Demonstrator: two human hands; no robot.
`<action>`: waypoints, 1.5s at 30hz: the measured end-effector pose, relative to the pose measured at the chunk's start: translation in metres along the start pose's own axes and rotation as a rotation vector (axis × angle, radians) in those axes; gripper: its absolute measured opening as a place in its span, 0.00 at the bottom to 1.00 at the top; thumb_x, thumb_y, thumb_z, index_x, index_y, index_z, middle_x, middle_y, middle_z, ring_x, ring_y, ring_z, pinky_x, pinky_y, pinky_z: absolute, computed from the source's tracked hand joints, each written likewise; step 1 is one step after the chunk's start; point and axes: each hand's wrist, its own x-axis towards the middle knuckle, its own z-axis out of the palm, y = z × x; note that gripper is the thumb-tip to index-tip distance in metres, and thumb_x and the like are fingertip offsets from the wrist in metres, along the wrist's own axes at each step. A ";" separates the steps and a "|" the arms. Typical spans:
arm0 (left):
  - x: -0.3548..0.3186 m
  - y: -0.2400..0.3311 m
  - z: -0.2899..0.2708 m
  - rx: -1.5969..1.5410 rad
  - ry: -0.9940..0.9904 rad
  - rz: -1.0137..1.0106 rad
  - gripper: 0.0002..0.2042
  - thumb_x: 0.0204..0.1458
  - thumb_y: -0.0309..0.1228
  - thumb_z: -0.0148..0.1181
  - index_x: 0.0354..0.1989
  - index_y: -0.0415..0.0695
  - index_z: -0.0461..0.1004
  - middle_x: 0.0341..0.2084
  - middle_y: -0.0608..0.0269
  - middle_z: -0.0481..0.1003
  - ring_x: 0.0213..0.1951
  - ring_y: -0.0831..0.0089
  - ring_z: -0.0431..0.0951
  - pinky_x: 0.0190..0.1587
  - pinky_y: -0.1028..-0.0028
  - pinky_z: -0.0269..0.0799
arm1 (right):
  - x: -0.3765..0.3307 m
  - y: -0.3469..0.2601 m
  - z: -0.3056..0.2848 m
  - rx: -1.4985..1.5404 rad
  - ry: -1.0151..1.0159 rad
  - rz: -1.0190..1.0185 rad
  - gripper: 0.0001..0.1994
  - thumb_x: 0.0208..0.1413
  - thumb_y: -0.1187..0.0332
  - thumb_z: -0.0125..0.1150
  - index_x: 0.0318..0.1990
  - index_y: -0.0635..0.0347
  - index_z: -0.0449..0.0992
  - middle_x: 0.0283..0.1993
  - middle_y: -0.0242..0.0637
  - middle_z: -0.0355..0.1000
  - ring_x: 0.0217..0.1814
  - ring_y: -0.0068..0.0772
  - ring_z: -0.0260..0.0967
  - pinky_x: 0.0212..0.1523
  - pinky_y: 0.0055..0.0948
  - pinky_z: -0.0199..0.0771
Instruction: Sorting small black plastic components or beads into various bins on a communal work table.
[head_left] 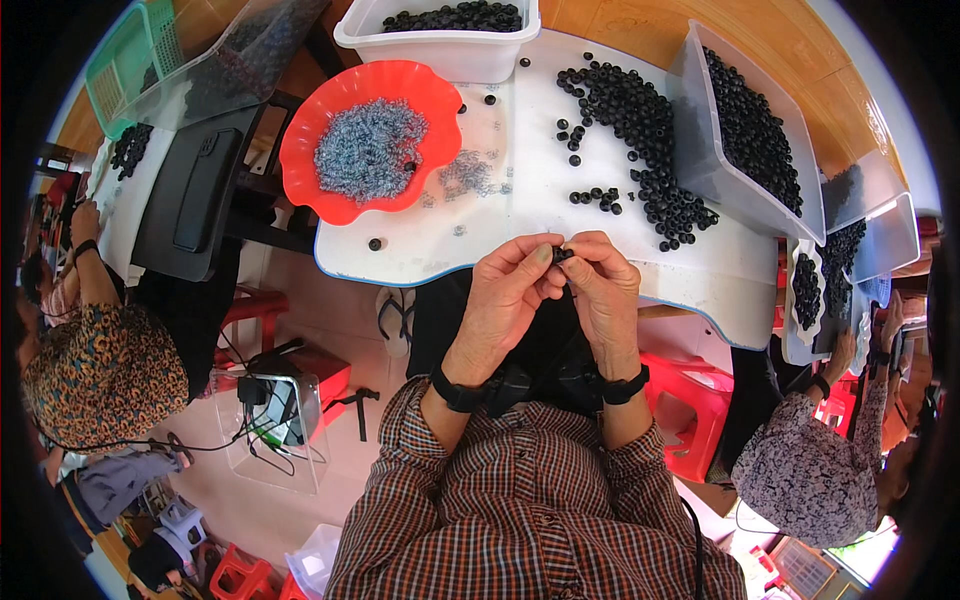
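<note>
My left hand (507, 295) and my right hand (606, 290) meet just off the near edge of the white table (545, 135). Thumbs and fingers of both pinch a small black round part (562, 255), mostly covered by the fingertips. Ahead and to the right, many similar black round parts (630, 110) lie in a loose spread, with a small group (597, 197) nearer my hands. At the left, a red scalloped bowl (300, 135) holds a heap of small clear bluish pieces (365, 150). More clear pieces (468, 173) are scattered beside it.
A white tub (440, 52) of black parts stands at the back, and a translucent bin (705, 165) of them at the right. People work at both sides, one in a leopard-patterned top (110, 370), another in a floral top (805, 470). A red stool (690, 405) is at my right.
</note>
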 end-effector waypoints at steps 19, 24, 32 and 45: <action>0.001 -0.002 -0.001 0.085 0.038 0.038 0.11 0.61 0.26 0.55 0.49 0.36 0.75 0.32 0.62 0.77 0.32 0.76 0.78 0.36 0.77 0.78 | 0.001 0.001 0.003 -0.016 -0.012 -0.009 0.08 0.54 0.80 0.62 0.42 0.65 0.80 0.43 0.34 0.70 0.43 0.23 0.69 0.46 0.21 0.70; -0.001 -0.003 0.000 0.171 0.068 0.052 0.12 0.61 0.26 0.54 0.50 0.35 0.74 0.34 0.60 0.78 0.33 0.75 0.78 0.37 0.77 0.78 | 0.000 0.002 0.002 -0.014 0.001 -0.001 0.08 0.54 0.80 0.63 0.42 0.65 0.80 0.43 0.32 0.70 0.43 0.23 0.69 0.47 0.21 0.70; -0.002 -0.002 0.004 0.230 0.095 0.069 0.12 0.61 0.25 0.54 0.50 0.34 0.74 0.33 0.58 0.78 0.32 0.74 0.79 0.37 0.77 0.78 | -0.001 0.001 0.000 -0.024 0.011 0.018 0.08 0.54 0.79 0.63 0.42 0.64 0.80 0.42 0.32 0.70 0.43 0.22 0.68 0.47 0.21 0.68; -0.003 -0.002 0.003 0.362 0.138 0.113 0.10 0.60 0.25 0.56 0.47 0.34 0.76 0.31 0.58 0.78 0.30 0.75 0.78 0.35 0.77 0.79 | -0.002 -0.001 0.002 -0.074 0.006 0.002 0.07 0.55 0.80 0.62 0.41 0.65 0.79 0.42 0.32 0.70 0.42 0.22 0.70 0.45 0.21 0.71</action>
